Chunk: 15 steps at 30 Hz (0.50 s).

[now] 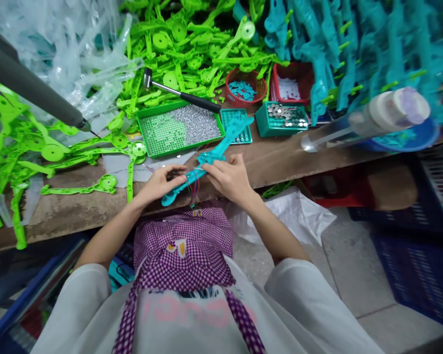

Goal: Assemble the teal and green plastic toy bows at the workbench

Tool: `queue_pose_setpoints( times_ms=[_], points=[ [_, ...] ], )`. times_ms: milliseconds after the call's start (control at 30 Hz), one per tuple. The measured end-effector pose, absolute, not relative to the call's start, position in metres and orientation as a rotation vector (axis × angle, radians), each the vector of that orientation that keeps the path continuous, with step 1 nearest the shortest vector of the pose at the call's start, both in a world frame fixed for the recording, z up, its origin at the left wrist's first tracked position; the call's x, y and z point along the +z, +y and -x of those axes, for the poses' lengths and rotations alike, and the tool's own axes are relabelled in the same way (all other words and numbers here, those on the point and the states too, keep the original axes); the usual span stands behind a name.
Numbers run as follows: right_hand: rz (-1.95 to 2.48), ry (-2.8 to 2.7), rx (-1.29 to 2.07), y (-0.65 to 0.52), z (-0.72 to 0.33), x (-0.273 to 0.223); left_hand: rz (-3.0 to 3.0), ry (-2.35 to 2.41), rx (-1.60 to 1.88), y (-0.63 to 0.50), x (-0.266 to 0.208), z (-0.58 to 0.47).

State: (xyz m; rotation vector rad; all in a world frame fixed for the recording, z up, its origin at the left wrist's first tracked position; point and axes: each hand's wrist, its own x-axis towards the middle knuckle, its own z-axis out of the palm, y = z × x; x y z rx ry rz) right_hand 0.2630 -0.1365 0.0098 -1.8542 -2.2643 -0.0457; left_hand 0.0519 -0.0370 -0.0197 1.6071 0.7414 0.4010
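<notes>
A long turquoise plastic part [227, 138] slants over the front edge of the bench, between my hands. My left hand [161, 183] grips its lower end, thumb on top. Over its middle, my right hand [227, 177] is closed, the fingertips pinching at the part near some thin wires. Red, blue and dark wires [195, 189] hang from the part toward my checked apron. What exactly the right fingertips pinch is too small to make out. Just behind the part lie a green tray of small screws [147, 140] and a small turquoise tray [246, 139].
A hammer [180, 93] lies across green plastic parts [206, 44]. An electric screwdriver [59, 101] hangs at left. Behind stand a red basket [239, 101], a teal box of metal discs [269, 127] and heaped turquoise parts [325, 44]. A clear bottle [354, 128] stands right.
</notes>
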Motion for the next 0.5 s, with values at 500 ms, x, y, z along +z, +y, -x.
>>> queue_pose_setpoints(
  times_ms=[500],
  points=[
    [1.668, -2.294, 0.023, -0.126, -0.271, 0.022, -0.821, 0.783, 0.517, -0.023, -0.032, -0.052]
  ],
)
